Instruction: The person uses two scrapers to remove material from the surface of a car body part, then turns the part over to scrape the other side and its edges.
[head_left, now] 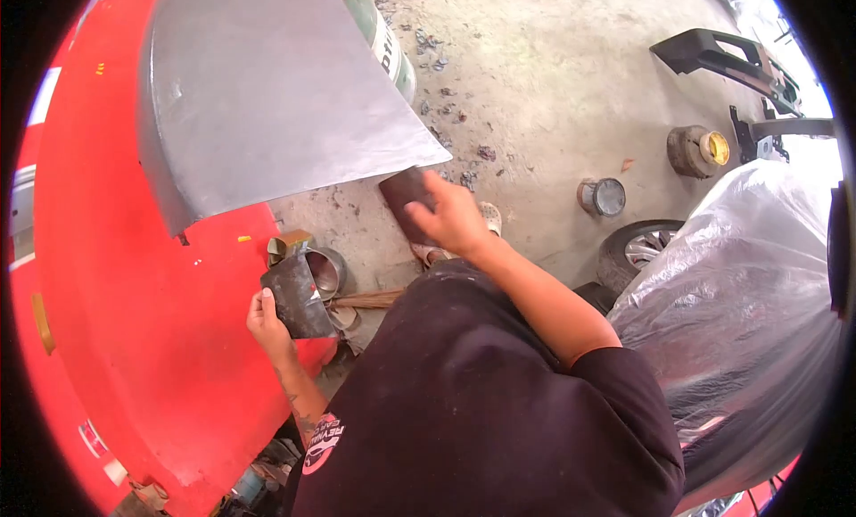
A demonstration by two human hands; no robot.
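My left hand (268,322) grips the edge of a dark, worn flat sheet (299,296) with its thumb on top, beside the red car body. My right hand (451,215) is at a second dark sheet (406,203), with the thumb over it and the fingers partly hidden. That sheet lies against the lower edge of a large grey panel (276,89), near its pointed right corner. The grey panel stretches across the upper left, above the red surface.
A red car body (178,339) fills the left side. A green cylinder (406,78) stands behind the panel. On the floor are a metal can (610,197), a rusty pot (688,151), a wheel (624,249) and a black bumper part (713,57). Plastic sheeting (740,285) covers something at right.
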